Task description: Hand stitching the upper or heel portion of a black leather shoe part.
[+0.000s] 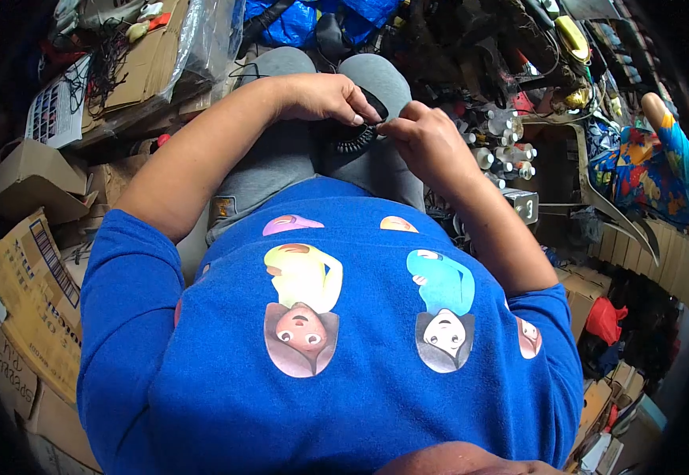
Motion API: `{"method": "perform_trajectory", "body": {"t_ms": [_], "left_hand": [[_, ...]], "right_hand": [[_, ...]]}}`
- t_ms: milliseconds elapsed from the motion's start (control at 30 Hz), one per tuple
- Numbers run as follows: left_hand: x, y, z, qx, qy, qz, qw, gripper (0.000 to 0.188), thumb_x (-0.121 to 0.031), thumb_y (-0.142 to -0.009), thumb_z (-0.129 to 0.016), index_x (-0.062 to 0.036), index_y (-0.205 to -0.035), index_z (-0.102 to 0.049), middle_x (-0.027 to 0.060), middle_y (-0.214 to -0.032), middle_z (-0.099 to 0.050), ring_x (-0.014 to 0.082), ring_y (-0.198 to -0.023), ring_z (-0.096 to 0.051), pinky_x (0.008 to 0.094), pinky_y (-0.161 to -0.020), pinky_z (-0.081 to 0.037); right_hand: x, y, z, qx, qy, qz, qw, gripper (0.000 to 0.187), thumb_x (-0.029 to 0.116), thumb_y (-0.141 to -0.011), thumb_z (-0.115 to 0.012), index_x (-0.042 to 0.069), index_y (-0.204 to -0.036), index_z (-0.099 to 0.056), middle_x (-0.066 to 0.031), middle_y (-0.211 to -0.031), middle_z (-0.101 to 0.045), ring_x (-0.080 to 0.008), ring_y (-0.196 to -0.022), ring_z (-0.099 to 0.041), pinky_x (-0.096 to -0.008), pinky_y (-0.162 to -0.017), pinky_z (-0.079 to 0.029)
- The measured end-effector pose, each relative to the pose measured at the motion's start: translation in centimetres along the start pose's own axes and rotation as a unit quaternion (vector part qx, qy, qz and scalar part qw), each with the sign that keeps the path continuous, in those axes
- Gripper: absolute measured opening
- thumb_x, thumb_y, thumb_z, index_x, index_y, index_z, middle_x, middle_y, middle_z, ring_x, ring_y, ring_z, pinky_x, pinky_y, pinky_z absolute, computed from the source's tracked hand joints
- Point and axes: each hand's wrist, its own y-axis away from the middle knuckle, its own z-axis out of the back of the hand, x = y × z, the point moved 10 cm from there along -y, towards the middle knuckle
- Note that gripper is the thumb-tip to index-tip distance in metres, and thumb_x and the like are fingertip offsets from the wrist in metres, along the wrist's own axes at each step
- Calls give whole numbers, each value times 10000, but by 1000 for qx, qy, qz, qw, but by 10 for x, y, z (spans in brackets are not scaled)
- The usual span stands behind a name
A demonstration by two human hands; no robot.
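Note:
A dark thing with a ribbed, curved edge (355,142) rests between my thighs, close to my knees. It looks black, with light ridges along its rim; I cannot tell its exact kind. My left hand (325,96) reaches across from the left and grips its upper part, the thumb and fingers bent over it. From the right, my right hand (433,141) meets its edge with the fingers pinched together. Whatever is in that pinch is too small or hidden to make out. Both hands almost touch above the grey trousers (277,150).
Several small bottles (511,146) stand to the right of my right forearm. Cardboard and clear plastic sheets (194,47) lie at the far left, an open cardboard box (39,178) below them. Blue plastic (289,24) lies beyond my knees. A colourful cloth (637,170) is at far right.

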Motion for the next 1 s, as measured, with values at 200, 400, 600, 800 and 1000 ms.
{"method": "perform_trajectory", "body": {"t_ms": [200, 400, 600, 800, 1000], "left_hand": [[-7, -6, 9, -26, 8, -43, 999, 295, -1, -760, -647, -3, -1055, -652, 55, -938, -657, 128, -886, -599, 256, -829, -464], [-4, -9, 30, -99, -43, -49, 993, 198, -29, -733, -693, 2, -928, -671, 63, -870, -684, 118, -816, -624, 260, -773, -491], [-11, -7, 33, -181, -140, -57, 972, 144, -93, -735, -707, -14, -847, -662, 86, -870, -660, 181, -829, -626, 302, -752, -488], [-15, 82, 26, -287, -237, 65, 926, 309, -243, -811, -659, -40, -1037, -601, 173, -904, -644, 314, -867, -625, 383, -768, -483], [49, 191, 93, -371, -21, 128, 919, 329, -307, -924, -534, -6, -792, -558, 35, -794, -539, 179, -704, -514, 303, -684, -437]], "right_hand": [[7, -31, -17, 118, 108, 104, 982, 205, 23, -725, -555, 105, -858, -689, -125, -807, -579, -313, -786, -607, -405, -696, -489], [-23, -28, -18, 144, -70, 36, 986, 214, 80, -746, -684, 145, -946, -721, -81, -772, -582, -226, -748, -603, -332, -686, -499], [-45, -22, -45, 150, -193, -112, 963, 155, 122, -770, -701, 34, -891, -661, -62, -824, -661, -113, -759, -597, -279, -666, -475], [-98, 44, -40, 180, -477, -278, 814, 224, 271, -833, -669, 52, -862, -634, 37, -700, -540, -70, -660, -505, -229, -618, -420], [-163, 113, 69, -100, -732, -103, 667, 223, 207, -880, -589, 58, -1045, -609, 0, -789, -584, -114, -743, -547, -359, -802, -445]]}}
